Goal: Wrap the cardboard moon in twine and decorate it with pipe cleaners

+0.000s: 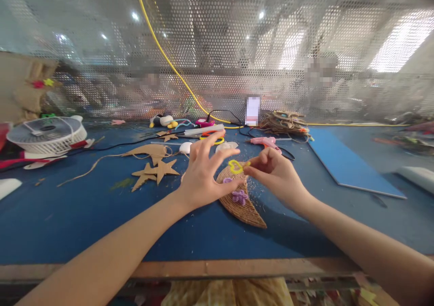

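A crescent shape wrapped in brown twine (247, 213) lies on the blue tabletop, with its pointed end toward me. A purple flower (240, 197) sits on it, and a second purple piece (227, 180) shows above that, partly behind my left thumb. My right hand (276, 175) is closed in a pinch on a looped yellow pipe cleaner (235, 166), held over the crescent's upper part. My left hand (203, 175) hovers at the crescent's left side, fingers spread and curved, thumb across it. Nothing shows between the left fingers.
Cardboard stars (166, 171) lie to the left. A pink glue gun (266, 142), a phone (252, 110) and a pile of twine pieces (285, 123) are behind my hands. A blue board (352, 161) lies right, a white fan (47, 134) far left. Perforated metal (217, 39) stands at the back.
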Tool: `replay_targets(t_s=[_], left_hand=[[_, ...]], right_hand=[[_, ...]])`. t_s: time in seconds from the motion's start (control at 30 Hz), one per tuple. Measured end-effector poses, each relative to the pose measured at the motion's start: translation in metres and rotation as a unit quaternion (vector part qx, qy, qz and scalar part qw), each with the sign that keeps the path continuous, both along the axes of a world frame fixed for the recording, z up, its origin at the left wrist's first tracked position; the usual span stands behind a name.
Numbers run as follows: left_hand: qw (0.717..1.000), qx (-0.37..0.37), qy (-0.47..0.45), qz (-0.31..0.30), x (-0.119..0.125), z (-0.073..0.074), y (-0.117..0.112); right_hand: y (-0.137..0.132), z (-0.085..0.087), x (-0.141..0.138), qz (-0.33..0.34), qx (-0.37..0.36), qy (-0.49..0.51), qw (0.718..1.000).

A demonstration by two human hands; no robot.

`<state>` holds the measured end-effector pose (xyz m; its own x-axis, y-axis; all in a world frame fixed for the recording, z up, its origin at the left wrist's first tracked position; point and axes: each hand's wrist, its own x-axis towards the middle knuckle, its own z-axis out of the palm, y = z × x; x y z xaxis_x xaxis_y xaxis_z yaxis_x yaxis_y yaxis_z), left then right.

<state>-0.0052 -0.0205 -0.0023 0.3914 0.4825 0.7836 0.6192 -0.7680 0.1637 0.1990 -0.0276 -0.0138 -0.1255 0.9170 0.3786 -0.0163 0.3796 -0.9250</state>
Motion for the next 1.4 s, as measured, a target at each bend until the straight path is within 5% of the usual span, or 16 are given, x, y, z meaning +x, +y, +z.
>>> replay_targets(t_s=[0.13,0.43,0.73,0.93,1.03,1.17,1.23,1.3,1.4], left_hand=[[0.987,0.123,0.107,0.002,-0.002,-0.004,-0.001],[0.999,0.001,0.050,0.009,0.007,-0.007,-0.004],[0.995,0.012,0.097,-0.005,0.002,-0.010,0.002],[0.997,-0.034,0.060,-0.025,0.005,-0.007,-0.001],[0.987,-0.155,-0.009,-0.043,0.008,-0.005,0.000],[0.882,-0.427,-0.141,-0.141,0.009,-0.003,0.003],[0.848,-0.476,-0.163,-0.170,0.008,-0.001,0.004],[0.890,-0.412,-0.144,-0.131,0.006,0.001,0.004],[0.979,-0.193,-0.046,-0.041,0.002,0.002,0.004]], right_hand=[[0.001,-0.001,-0.002,0.072,-0.133,0.062,0.987],[-0.002,0.007,-0.004,0.034,-0.106,0.056,0.992],[-0.002,0.003,-0.001,0.069,-0.178,0.050,0.980],[-0.002,0.001,-0.001,0.055,-0.076,-0.009,0.996],[-0.004,0.000,0.000,0.028,0.018,-0.059,0.998],[-0.008,-0.002,0.002,-0.011,0.217,-0.159,0.963],[-0.008,-0.002,0.003,-0.016,0.245,-0.162,0.956],[-0.007,0.000,0.003,-0.023,0.184,-0.112,0.976],[-0.004,0.004,0.001,0.002,0.003,-0.022,1.000]])
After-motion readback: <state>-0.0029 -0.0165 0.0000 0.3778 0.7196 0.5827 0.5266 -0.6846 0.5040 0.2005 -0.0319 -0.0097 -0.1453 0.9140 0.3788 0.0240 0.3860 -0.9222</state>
